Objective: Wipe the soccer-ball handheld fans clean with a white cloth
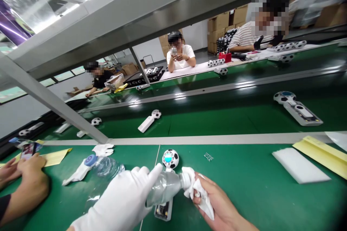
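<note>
Gloved left hand (116, 198) clamped on clear bottle (165, 187), bare right hand (219, 202) gripping white cloth (199, 191) at its neck, football gadget (170, 159) just beneath.

Green conveyor belt (230, 122) with grey metal rail (206, 138) runs across view. On it: white handheld unit with football-patterned head (148, 122), and a second, opened, showing its internals (302, 112). Near edge: white foam sheet (300, 165) lying against yellow paper sheet (322, 155). Far side: seated person in white T-shirt (180, 57); stacked brown cardboard cartons (218, 30).
</note>
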`<state>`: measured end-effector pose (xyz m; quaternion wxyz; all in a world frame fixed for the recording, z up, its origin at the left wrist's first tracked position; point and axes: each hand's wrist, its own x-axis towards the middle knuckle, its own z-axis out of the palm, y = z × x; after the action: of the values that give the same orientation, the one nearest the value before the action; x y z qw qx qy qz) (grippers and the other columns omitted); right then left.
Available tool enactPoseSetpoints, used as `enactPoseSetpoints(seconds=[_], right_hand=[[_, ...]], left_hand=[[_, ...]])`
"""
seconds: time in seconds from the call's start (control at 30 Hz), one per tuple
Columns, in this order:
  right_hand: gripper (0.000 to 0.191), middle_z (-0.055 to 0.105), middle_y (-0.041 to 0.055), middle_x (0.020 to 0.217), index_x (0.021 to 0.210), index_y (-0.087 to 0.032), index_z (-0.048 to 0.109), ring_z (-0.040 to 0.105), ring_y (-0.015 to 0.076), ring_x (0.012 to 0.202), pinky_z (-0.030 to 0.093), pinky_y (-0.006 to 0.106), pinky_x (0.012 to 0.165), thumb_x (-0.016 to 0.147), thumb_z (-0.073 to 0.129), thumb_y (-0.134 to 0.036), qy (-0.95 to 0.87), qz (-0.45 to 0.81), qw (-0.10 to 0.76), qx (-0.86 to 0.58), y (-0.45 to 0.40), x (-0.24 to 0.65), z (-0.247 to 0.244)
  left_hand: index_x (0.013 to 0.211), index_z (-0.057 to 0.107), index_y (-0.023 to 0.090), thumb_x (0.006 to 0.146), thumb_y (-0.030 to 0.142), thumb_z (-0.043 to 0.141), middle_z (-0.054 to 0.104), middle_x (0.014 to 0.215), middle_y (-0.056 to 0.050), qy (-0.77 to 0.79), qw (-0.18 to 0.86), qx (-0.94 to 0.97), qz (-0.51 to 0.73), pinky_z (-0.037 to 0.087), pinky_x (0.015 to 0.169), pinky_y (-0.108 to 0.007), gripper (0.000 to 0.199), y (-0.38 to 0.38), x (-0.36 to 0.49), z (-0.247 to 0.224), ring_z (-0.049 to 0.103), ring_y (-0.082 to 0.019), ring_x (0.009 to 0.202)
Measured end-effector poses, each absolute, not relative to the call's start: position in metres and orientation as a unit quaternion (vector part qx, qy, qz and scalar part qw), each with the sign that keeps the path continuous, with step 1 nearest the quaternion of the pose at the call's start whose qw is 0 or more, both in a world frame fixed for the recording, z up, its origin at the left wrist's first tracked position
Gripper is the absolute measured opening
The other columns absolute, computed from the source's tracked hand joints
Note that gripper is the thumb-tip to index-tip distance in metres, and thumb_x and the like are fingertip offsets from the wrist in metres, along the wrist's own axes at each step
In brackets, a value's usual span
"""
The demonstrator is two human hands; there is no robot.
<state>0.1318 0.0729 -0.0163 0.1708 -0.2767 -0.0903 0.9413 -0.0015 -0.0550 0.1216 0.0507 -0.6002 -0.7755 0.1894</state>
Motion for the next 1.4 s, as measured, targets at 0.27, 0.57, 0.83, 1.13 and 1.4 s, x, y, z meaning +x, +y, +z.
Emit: enactPoseSetpoints(seconds=[0.27,0.57,0.83,1.13,1.4], right_hand=[[0.032,0.062,0.0051,0.068,0.085,-0.011,0.067,0.047,0.0074,0.048,0.036,0.014,0.039,0.06,0.081,-0.026,-0.086,0.938,0.173,-0.289,0.072,0.131,-0.017],[0.034,0.059,0.0026,0.062,0.082,-0.011,0.067,0.044,0.0062,0.046,0.034,0.014,0.038,0.057,0.083,-0.027,-0.091,0.935,0.172,-0.298,0.073,0.131,-0.011],[0.035,0.06,0.003,0.062,0.082,-0.011,0.067,0.046,0.0073,0.047,0.034,0.015,0.038,0.056,0.084,-0.027,-0.096,0.933,0.178,-0.299,0.072,0.13,-0.011],[0.036,0.059,0.0018,0.063,0.083,-0.011,0.067,0.043,0.0057,0.047,0.033,0.014,0.039,0.057,0.083,-0.031,-0.12,0.931,0.184,-0.29,0.073,0.13,-0.008],[0.039,0.059,0.0025,0.064,0.083,-0.009,0.067,0.041,0.005,0.046,0.033,0.013,0.039,0.057,0.084,-0.032,-0.133,0.93,0.187,-0.288,0.073,0.128,-0.003]], left_hand=[[0.115,0.05,0.015,0.087,0.047,0.048,0.056,0.097,-0.006,-0.778,0.053,-0.599,0.183,0.049,0.071,-0.033,0.042,-0.056,0.0,0.124,0.056,-0.015,0.078],[0.112,0.051,0.015,0.087,0.049,0.048,0.056,0.097,-0.007,-0.78,0.065,-0.595,0.181,0.048,0.073,-0.034,0.042,-0.053,-0.001,0.122,0.056,-0.016,0.08],[0.114,0.05,0.015,0.088,0.045,0.049,0.056,0.097,-0.006,-0.774,0.056,-0.601,0.192,0.049,0.072,-0.034,0.04,-0.057,-0.005,0.12,0.056,-0.015,0.079],[0.115,0.049,0.015,0.087,0.046,0.048,0.055,0.1,-0.007,-0.778,0.057,-0.597,0.186,0.049,0.074,-0.036,0.042,-0.059,-0.003,0.119,0.056,-0.017,0.083],[0.119,0.047,0.017,0.087,0.049,0.047,0.055,0.099,-0.007,-0.779,0.057,-0.593,0.193,0.048,0.075,-0.036,0.045,-0.062,-0.003,0.117,0.055,-0.017,0.083]])
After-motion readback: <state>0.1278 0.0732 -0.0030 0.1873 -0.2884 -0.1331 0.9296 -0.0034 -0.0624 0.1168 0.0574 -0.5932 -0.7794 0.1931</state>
